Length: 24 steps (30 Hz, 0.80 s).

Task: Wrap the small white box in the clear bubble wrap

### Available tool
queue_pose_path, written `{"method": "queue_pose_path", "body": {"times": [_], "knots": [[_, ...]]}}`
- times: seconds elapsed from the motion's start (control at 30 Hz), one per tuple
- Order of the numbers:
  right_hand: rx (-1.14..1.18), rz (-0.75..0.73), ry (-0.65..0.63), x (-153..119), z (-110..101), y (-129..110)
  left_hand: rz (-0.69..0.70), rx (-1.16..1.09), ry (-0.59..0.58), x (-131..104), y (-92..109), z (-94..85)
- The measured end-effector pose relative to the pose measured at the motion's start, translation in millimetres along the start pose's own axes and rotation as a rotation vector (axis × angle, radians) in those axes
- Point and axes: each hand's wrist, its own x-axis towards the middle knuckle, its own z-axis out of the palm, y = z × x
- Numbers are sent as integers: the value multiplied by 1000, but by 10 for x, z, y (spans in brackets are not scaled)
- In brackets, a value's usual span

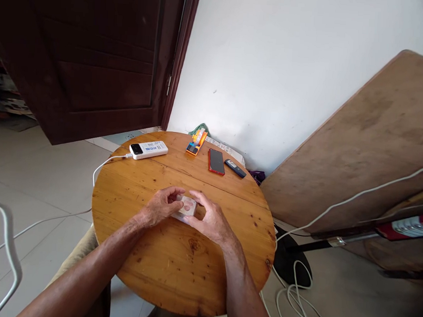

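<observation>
A small pale block, perhaps a stack of cards, with a reddish print on its top, lies on the round wooden table between my hands. My left hand is closed on its left end, the thumb resting over the top face and the fingers along the far edge. From the other side my right hand curves around the right end, thumb at the near edge and fingertips at the far edge. Part of the block is hidden by my fingers, and I cannot make out its exact kind.
Behind my hands on the table are a white power bank with a cable, an orange tape dispenser, a red-edged phone and a dark handheld device. A dark door stands left; cables coil on the floor.
</observation>
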Motion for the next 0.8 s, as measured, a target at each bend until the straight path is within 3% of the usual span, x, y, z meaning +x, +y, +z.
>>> {"method": "queue_pose_path", "body": {"times": [0.3,0.57,0.8], "knots": [[-34,-15,-60,-22,-42,106,23,36,136,69,-117,-91],[-49,14,-89,-5,10,84,32,25,16,51,-143,-38],[-85,-6,-70,-19,-13,99,46,-55,-17,15,-82,3]]}}
